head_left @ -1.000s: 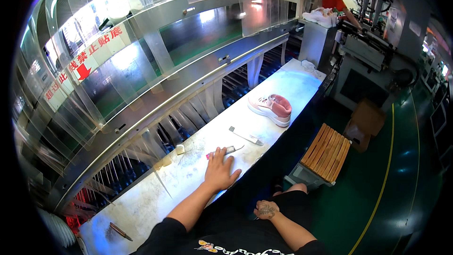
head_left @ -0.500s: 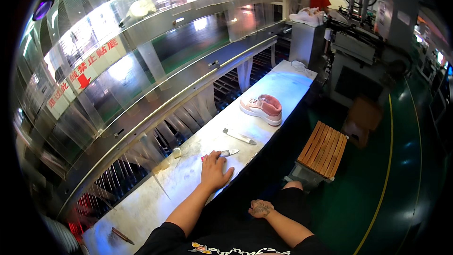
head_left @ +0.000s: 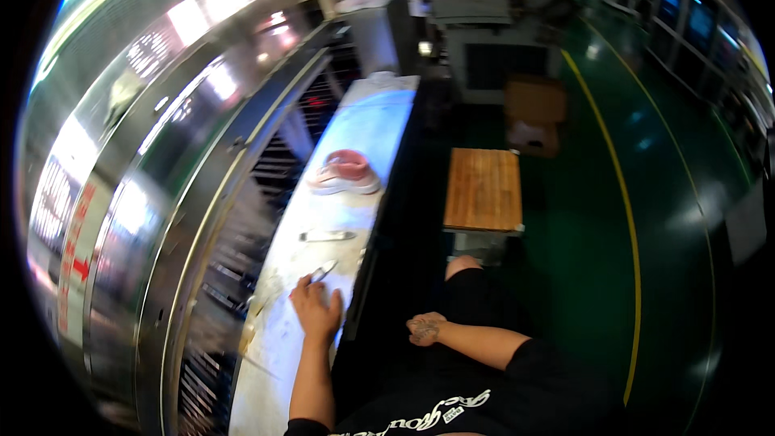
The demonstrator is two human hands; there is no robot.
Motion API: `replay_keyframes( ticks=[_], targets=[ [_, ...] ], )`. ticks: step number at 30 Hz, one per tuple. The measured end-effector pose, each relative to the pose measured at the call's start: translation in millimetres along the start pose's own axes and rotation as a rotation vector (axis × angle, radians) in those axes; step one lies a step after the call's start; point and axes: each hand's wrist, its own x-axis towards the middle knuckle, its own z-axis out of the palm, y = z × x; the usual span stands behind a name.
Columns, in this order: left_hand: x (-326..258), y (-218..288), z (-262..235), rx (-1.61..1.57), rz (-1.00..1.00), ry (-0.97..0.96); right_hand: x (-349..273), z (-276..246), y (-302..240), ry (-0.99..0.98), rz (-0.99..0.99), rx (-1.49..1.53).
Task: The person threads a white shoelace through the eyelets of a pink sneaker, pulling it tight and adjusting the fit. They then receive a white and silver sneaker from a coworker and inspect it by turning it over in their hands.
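My left hand (head_left: 316, 311) lies on the narrow white worktable (head_left: 270, 307), fingers curled over the handle of a small knife (head_left: 324, 270). The knife's blade points out past the fingertips, away from me; my thumb sits apart from the handle. Just beyond lies a second, pale flat tool (head_left: 327, 236) with a dark tip. Farther along the table stands a pink and white high-top sneaker (head_left: 345, 173), side-on and out of my hand's reach. My right hand (head_left: 425, 328), loosely closed with nothing visible in it, rests at my lap.
A metal machine with clear curtain strips and rollers (head_left: 218, 274) runs along the table's left side. A slatted wooden stool (head_left: 483, 190) stands ahead on the right, with a cardboard box (head_left: 534, 113) behind it. A grey press machine (head_left: 500, 40) stands farther back.
My view has turned to the right, so the table and sneaker appear farther left and the picture is blurred. My left hand stays over the knife; my right hand stays at my lap.
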Motion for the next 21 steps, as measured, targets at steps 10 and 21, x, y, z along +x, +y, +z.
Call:
replay_keyframes(
  ticks=[10,21],
  targets=[
    [0.0,2.4,1.2,0.001,0.003,-0.048,-31.3,-21.4,-19.7,0.130,-0.067,-0.077],
    [-1.5,1.0,3.2,0.014,0.008,-0.035,-38.5,-22.3,-10.1,0.113,-0.037,-0.072]
  ],
)
